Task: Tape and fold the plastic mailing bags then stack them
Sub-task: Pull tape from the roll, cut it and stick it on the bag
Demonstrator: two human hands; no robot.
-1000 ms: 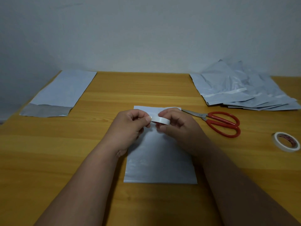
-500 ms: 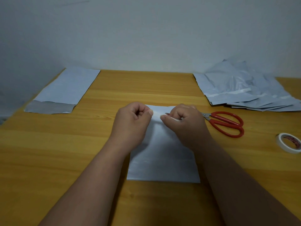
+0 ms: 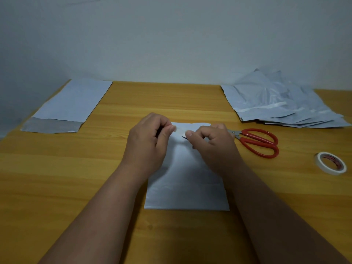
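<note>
Lying flat mid-table, the grey mailing bag (image 3: 185, 187) looks thin, light and slippery; judged best held at its edges or pressed flat. Above its far end both hands pinch a short piece of tape (image 3: 180, 130) between them: left hand (image 3: 146, 141) on one end, right hand (image 3: 211, 143) on the other. Scissors (image 3: 257, 141) lie just right; tape roll (image 3: 330, 163) farther right. Loose bags (image 3: 282, 103) far right, one bag (image 3: 66, 105) far left.
</note>
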